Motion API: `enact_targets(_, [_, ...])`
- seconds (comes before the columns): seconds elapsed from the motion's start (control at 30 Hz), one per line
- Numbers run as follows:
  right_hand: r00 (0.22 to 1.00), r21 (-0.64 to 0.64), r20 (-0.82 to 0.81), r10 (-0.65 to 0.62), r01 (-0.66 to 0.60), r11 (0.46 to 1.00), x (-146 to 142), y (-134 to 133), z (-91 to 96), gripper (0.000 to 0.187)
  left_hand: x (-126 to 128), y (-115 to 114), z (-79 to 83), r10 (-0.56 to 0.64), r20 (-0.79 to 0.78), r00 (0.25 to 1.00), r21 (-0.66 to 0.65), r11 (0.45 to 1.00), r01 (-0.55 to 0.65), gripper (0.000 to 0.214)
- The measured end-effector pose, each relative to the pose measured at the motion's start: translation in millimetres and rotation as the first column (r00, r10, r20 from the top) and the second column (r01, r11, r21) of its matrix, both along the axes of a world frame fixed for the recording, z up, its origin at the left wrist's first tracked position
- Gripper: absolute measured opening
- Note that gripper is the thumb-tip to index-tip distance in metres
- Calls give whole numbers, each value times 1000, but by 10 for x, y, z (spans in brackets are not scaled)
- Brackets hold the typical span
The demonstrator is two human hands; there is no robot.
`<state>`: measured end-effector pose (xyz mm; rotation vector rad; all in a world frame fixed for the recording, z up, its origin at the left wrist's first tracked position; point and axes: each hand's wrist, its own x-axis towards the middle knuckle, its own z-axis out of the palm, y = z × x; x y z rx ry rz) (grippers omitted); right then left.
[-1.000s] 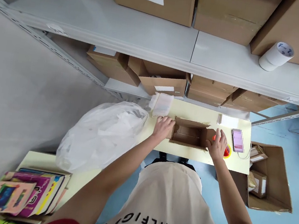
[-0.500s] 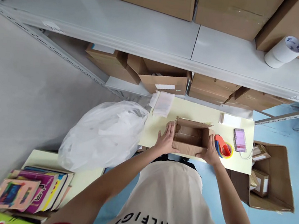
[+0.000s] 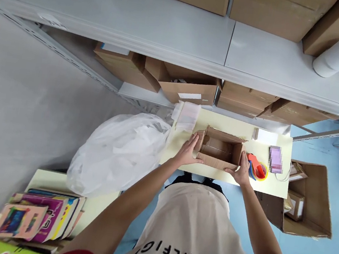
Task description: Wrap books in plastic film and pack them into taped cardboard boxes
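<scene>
A small open cardboard box (image 3: 215,161) stands between my hands over the pale yellow table (image 3: 170,154), its top flaps up and its inside bare. My left hand (image 3: 188,151) grips its left end, thumb along the front wall. At the right end, my right hand (image 3: 240,171) holds the box the same way. Just right of that hand lies a red tape dispenser (image 3: 255,165) with blue and yellow parts. A phone-like purple thing (image 3: 276,160), blurred out, is farther right. Behind it sits a stack of white paper (image 3: 265,136). Thin white packaging sheets (image 3: 188,117) lie at the back left.
A big white plastic bag (image 3: 119,153) bulges left of the table. Books (image 3: 48,215) are piled at lower left. On the right stands a large carton (image 3: 316,200) with small boxes inside. A grey shelf (image 3: 171,29) with cartons and a white roll (image 3: 328,61) overhangs the back.
The box has turned slightly, its left end moving back and its right end toward me, with both hands keeping hold. The view has shifted a little.
</scene>
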<state>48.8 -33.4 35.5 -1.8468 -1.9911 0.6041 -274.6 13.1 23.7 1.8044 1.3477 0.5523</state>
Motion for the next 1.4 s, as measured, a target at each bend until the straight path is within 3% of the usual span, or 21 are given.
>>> enact_targets(0.17, [997,28,63,-45,44,999,-63,-31,34,107,-307,11,-38,0,60,998,121,993,-8,104])
enact_targets(0.27, [992,35,108,-62,58,998,-83,-54,37,106,-546,192,-109,167,63,984,144,974,-174,62])
enact_targets(0.33, [990,35,129,-65,61,998,-93,-70,51,105,-666,431,-153,334,-21,942,85,940,-332,47])
enact_targets(0.4, [987,39,147,-72,67,997,-104,-88,75,105,-728,730,-191,451,-164,877,-18,888,-459,55])
enact_targets(0.5, [981,35,179,-74,69,997,-117,-115,118,106,-722,1147,-261,516,-352,781,-176,783,-597,88])
enact_targets(0.6, [974,22,211,-79,76,997,-130,-138,162,104,-655,1362,-370,499,-413,762,-282,726,-627,84])
enact_targets(0.77, [970,2,223,-92,94,996,-159,-145,220,106,-558,1305,-506,469,-377,799,-202,800,-565,57])
enact_targets(0.93, [973,-6,211,-90,94,996,-174,-115,198,108,-560,1178,-444,508,-363,781,-205,774,-599,46])
enact_targets(1.07, [977,17,197,-79,77,997,-162,-80,107,107,-747,1103,-256,570,-173,803,-175,784,-595,30])
enact_targets(1.2, [984,47,165,-63,56,997,-169,-33,24,105,-1032,1031,191,600,108,793,32,795,-606,24])
enact_targets(1.3, [986,50,158,-55,47,998,-181,7,-14,106,-995,963,709,432,279,858,204,846,-492,24])
enact_targets(1.4, [984,48,164,-63,56,997,-192,44,-47,111,-584,853,1156,218,244,945,282,916,-285,24])
